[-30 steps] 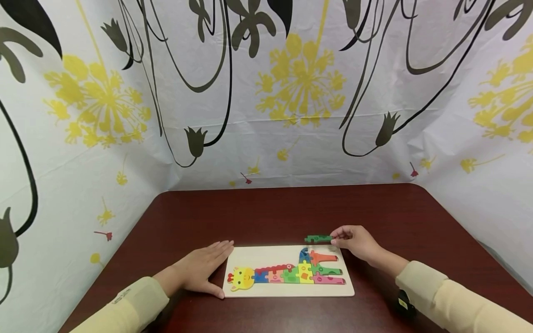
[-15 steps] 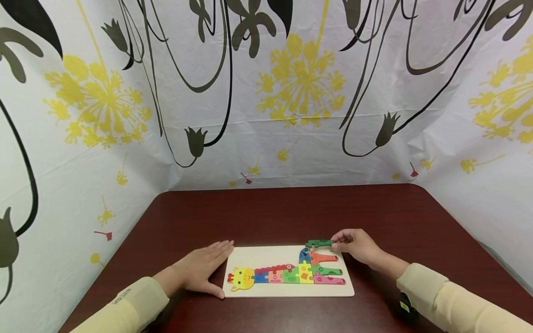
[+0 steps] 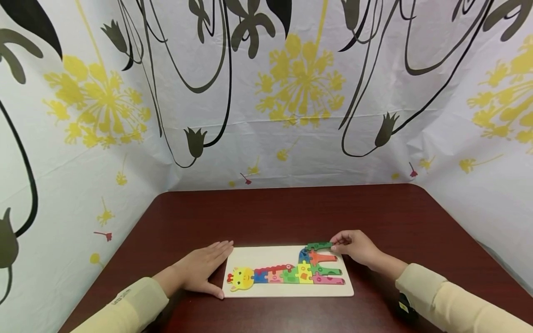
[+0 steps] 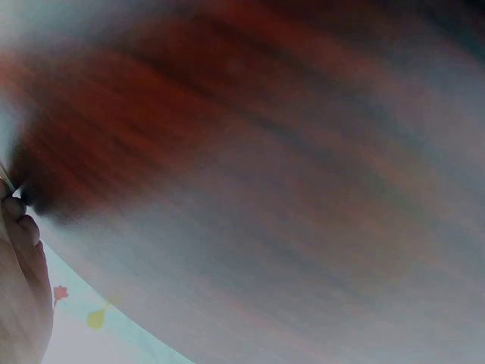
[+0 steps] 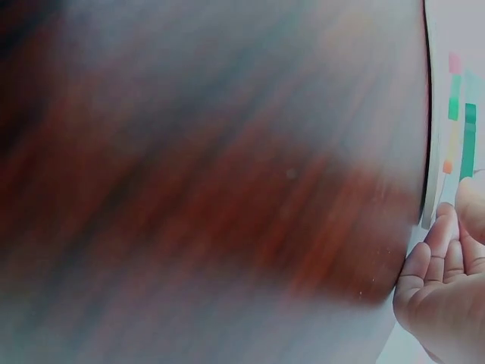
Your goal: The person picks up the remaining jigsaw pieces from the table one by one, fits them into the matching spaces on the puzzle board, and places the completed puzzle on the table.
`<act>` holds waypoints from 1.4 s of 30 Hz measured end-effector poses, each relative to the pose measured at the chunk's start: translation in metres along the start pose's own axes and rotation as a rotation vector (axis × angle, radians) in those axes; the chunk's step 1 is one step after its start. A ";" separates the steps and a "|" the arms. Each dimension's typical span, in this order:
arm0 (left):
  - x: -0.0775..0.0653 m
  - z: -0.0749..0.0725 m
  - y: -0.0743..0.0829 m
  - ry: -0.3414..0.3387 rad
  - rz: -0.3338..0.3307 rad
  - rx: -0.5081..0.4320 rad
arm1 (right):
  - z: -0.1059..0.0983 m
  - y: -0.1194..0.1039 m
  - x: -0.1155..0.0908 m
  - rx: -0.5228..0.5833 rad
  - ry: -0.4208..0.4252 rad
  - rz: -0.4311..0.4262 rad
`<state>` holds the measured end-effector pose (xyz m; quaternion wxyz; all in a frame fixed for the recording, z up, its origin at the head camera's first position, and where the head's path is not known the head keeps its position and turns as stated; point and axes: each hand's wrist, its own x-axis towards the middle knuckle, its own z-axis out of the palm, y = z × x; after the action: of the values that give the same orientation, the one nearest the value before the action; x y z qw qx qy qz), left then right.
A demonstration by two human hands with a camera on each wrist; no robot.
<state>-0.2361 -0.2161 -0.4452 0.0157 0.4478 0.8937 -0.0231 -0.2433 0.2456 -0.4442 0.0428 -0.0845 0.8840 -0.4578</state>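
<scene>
A pale puzzle board [image 3: 266, 290] lies on the table, bearing a giraffe of coloured jigsaw pieces with its yellow head [image 3: 241, 278] at the left. My right hand [image 3: 357, 246] pinches the right end of a dark green puzzle piece [image 3: 319, 246] over the board's far right edge, just beyond the orange leg piece [image 3: 323, 257] and the blue piece [image 3: 304, 255]. Whether the green piece touches the board, I cannot tell. My left hand [image 3: 204, 268] rests flat at the board's left edge, fingers straight. In the right wrist view, the green piece [image 5: 469, 140] stands out from the fingertips.
The dark red-brown table [image 3: 266, 212] extends beyond and around the board. A white cloth [image 3: 266, 152] with flower prints hangs behind it and along both sides. A small black device [image 3: 405, 305] shows beneath the right sleeve.
My right hand has brought the green piece nearer, from beyond the board's far edge to over its far right part. The left hand and the board have stayed in place.
</scene>
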 end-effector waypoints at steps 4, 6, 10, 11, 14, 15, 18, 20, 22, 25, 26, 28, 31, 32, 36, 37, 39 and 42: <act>0.000 0.001 -0.001 0.008 0.006 0.014 | 0.000 0.000 0.000 -0.005 -0.004 -0.007; 0.000 0.002 -0.001 0.012 0.010 0.019 | 0.000 -0.001 0.000 -0.007 -0.007 -0.011; 0.000 0.002 -0.002 0.012 0.011 0.014 | 0.000 -0.002 -0.001 -0.009 -0.013 -0.012; 0.000 0.003 -0.002 0.011 0.010 0.012 | 0.000 -0.002 -0.001 -0.006 -0.015 -0.011; 0.000 0.003 -0.002 0.004 0.007 0.003 | 0.000 -0.002 -0.003 0.001 -0.021 -0.009; 0.000 0.003 -0.002 0.003 0.008 0.002 | 0.000 -0.002 -0.003 0.003 -0.022 -0.010; 0.000 0.003 -0.002 -0.001 0.007 0.000 | 0.000 -0.002 -0.003 0.001 -0.027 -0.016; 0.000 0.002 -0.001 -0.005 0.005 0.001 | 0.000 -0.002 -0.003 -0.005 -0.029 -0.026; 0.000 0.002 -0.001 -0.008 0.002 0.000 | 0.000 -0.001 -0.002 -0.012 -0.033 -0.036; 0.000 0.001 -0.001 -0.010 0.000 -0.005 | 0.000 0.001 -0.001 -0.022 -0.040 -0.050; 0.000 0.001 -0.001 -0.009 -0.001 -0.005 | 0.000 0.001 -0.001 -0.025 -0.041 -0.052; 0.000 0.001 -0.001 -0.012 -0.004 -0.005 | 0.000 0.001 0.000 -0.026 -0.043 -0.053; 0.000 0.001 -0.001 -0.016 -0.007 -0.004 | 0.000 -0.001 0.000 -0.030 -0.047 -0.050; 0.001 0.001 -0.001 -0.016 -0.008 -0.003 | 0.000 -0.001 0.000 -0.031 -0.049 -0.049; 0.001 0.001 -0.001 -0.011 -0.003 0.002 | 0.000 -0.004 0.000 -0.036 -0.059 -0.044; 0.001 0.001 -0.001 -0.010 -0.003 0.004 | 0.000 -0.005 0.000 -0.036 -0.061 -0.038; 0.000 0.001 -0.001 -0.009 -0.003 0.006 | 0.000 -0.006 0.000 -0.036 -0.064 -0.031; 0.000 0.001 -0.001 -0.009 -0.004 0.005 | 0.000 -0.006 0.001 -0.037 -0.070 -0.021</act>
<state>-0.2371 -0.2165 -0.4466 0.0182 0.4459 0.8945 -0.0275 -0.2432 0.2422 -0.4387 0.0673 -0.1103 0.8893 -0.4386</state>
